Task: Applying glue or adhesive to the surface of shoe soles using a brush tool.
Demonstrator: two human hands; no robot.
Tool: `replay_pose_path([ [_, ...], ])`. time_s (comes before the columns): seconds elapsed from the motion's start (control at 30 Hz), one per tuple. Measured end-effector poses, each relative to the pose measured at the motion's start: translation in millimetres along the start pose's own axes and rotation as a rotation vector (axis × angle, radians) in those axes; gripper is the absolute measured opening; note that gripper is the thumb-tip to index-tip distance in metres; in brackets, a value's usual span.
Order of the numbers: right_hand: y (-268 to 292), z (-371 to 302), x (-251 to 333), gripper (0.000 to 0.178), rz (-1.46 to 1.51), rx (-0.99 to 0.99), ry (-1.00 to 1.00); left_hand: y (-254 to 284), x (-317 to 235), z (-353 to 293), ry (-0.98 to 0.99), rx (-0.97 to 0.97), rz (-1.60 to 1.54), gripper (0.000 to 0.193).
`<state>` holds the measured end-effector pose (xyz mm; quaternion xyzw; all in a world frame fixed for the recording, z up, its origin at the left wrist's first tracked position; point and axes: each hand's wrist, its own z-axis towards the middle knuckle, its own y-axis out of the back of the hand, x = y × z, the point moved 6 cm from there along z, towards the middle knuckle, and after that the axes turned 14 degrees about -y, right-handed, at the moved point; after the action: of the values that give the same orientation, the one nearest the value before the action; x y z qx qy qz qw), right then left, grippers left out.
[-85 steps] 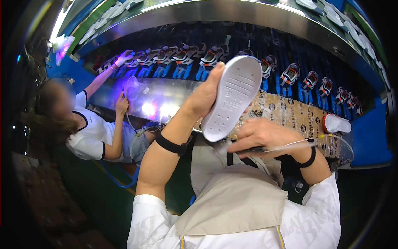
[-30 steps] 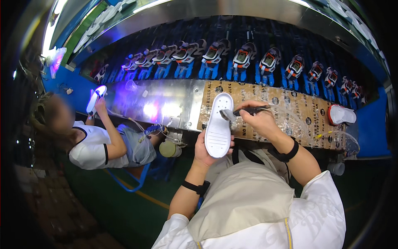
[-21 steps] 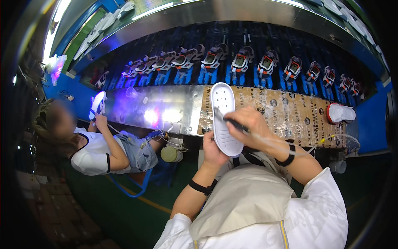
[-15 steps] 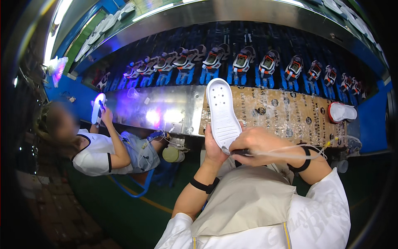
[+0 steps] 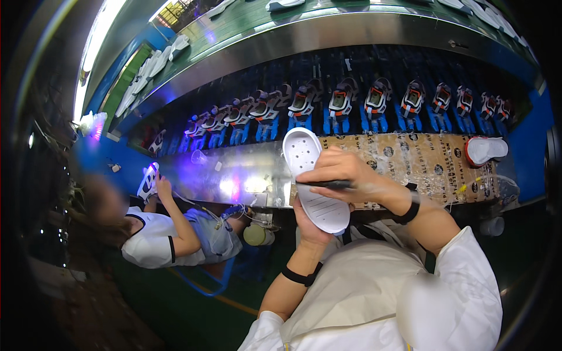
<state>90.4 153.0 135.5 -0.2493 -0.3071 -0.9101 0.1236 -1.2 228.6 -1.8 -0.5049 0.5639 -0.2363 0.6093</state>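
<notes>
Now we hold the white shoe sole [image 5: 321, 206] over the near edge of the table [image 5: 257, 153], between our two hands. Our left hand [image 5: 312, 229] grasps it at the near end, cupping it from beneath and along its left edge. The sole slants, its far end, dotted with small holes, pointing left and its near end, marked with grooves, lying to the right. Our right hand [image 5: 345, 174] is across the middle of the sole, fingers closed around the black handle of a brush [image 5: 332, 185]. The handle points left over the sole; we cannot tell whether the bristles touch it.

Half a second ago we had the brush down at the near end of the sole; now our right hand is farther up, over its middle. The sole's far end leans more to the left than it did, and our left hand keeps its grip. Our view has shifted as well, so more of the far shelf [image 5: 316, 19] shows.

Beyond the table, a row of shoes [image 5: 342, 98] stands on blue holders. To the right, a white piece with a red edge [image 5: 487, 151] rests at the end of the cardboard cover [image 5: 415, 167]. At our left, a co-worker [image 5: 161, 234] holds another white sole [image 5: 148, 180], near a yellowish tub [image 5: 256, 235].
</notes>
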Motion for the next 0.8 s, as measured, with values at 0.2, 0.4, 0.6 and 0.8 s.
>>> replay_pose_path([
  [0.2,12.9,-3.5,-3.1,0.035,-0.196,-0.087,-0.139,-11.2,3.6,-0.8,0.094,0.286,-0.089,0.079],
  [0.4,2.0,-6.4,13.3,0.034,0.197,0.180,-0.020,15.4,-4.5,2.5,0.018,-0.173,-0.141,0.078],
  [0.6,-10.1,-9.9,12.3,0.035,0.009,0.187,0.024,4.0,-9.1,5.3,-0.089,0.027,0.021,0.072],
  [0.8,7.9,-15.1,9.6,0.033,0.009,-0.064,-0.186,-2.1,-17.3,7.8,-0.007,0.323,-0.342,0.063],
])
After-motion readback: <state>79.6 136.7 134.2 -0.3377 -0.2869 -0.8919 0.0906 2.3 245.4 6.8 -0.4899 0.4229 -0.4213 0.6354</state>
